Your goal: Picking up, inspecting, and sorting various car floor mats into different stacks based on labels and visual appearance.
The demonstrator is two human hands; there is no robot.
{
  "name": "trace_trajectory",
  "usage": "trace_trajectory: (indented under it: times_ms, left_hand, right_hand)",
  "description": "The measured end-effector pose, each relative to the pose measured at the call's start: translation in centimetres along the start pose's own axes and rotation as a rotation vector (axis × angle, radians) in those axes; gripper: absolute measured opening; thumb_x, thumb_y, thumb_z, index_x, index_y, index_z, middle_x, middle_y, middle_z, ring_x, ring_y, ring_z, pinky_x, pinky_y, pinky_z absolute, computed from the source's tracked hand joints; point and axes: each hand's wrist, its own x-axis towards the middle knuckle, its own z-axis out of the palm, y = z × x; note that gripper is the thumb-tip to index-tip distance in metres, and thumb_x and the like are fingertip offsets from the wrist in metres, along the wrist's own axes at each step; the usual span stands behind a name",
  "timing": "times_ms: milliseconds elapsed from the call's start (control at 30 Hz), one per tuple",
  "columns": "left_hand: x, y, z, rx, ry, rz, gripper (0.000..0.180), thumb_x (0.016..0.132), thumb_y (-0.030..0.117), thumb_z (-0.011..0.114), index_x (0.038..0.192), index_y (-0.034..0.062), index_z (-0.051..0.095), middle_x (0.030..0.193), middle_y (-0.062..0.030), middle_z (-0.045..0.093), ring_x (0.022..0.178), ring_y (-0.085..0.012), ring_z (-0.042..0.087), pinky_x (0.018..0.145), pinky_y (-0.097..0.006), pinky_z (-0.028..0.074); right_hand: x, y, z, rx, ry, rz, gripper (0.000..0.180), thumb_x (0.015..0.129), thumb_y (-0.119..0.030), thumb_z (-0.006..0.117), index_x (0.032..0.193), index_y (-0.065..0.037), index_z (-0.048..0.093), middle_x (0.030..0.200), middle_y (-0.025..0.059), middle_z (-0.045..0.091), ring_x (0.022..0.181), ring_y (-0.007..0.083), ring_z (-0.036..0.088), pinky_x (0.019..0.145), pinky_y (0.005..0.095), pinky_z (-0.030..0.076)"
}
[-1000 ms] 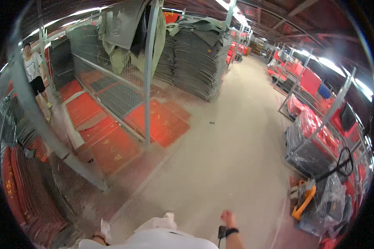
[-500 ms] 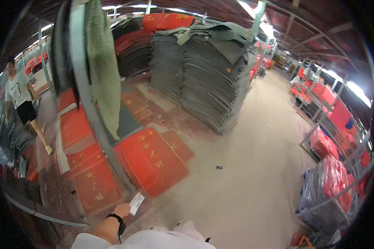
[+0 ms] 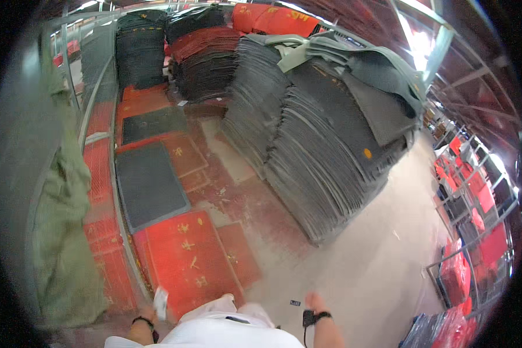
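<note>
**White slip point(image 3: 160, 303) held in the left hand point(image 3: 147, 314), at the near left corner of the red mat point(image 3: 191, 261)**

The left hand grasps the white slip by its lower end, and the slip stands up past the knuckles, seen against the near left corner of the red mat. The right hand point(image 3: 315, 303) is to the right of the red mat, over the pale floor point(image 3: 354, 255); nothing shows in it, but blur hides whether its fingers are curled or loose.

Holding the slip well seems to call for a light pinch at one end, with the face uncreased and clear of the green cloth point(image 3: 66, 243) to the left of the red mat. The black cord point(image 3: 305, 336) below the right wrist, to the right of the red mat, is best kept free of the clothing.

Much is hard to make out. The left fingertips are smeared, and any marks on the slip are unreadable. The person's feet are hidden, and the white shirt point(image 3: 214, 334) cuts off the near edge of the red mat. The small dark piece point(image 3: 295, 303) to the right of the red mat is too small to identify. Beyond the red mat and to its right, the grey stack point(image 3: 325, 156) conceals whatever stands behind it.
</note>
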Motion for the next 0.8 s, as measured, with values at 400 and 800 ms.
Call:
trace_trajectory:
  times_ms: [400, 800]
  left_hand:
    - [36.3, 32.1, -20.6, 0.015, 0.243, 0.084, 0.029, 0.083, 0.025, 0.041, 0.089, 0.0032, 0.059, 0.088, -0.0220, 0.058, 0.086, -0.0381, 0.054, 0.074, -0.046, 0.042]
    - [52.0, 17.5, -29.1, 0.058, 0.031, -0.542, 0.018, 0.074, 0.015, 0.047, 0.073, 0.0043, 0.062, 0.068, -0.0169, 0.059, 0.061, -0.0277, 0.059, 0.055, -0.039, 0.047]
  right_hand:
    - [24.8, -10.8, -5.1, -0.099, -0.376, 0.142, 0.024, 0.074, -0.032, 0.052, 0.072, -0.011, 0.063, 0.074, 0.0098, 0.062, 0.072, 0.0258, 0.059, 0.067, 0.0395, 0.046]
    - [72.2, -91.7, -28.6, 0.587, 0.057, -0.875, 0.024, 0.079, -0.018, 0.051, 0.095, -0.001, 0.058, 0.078, 0.0052, 0.060, 0.072, 0.0119, 0.056, 0.065, 0.0253, 0.044]
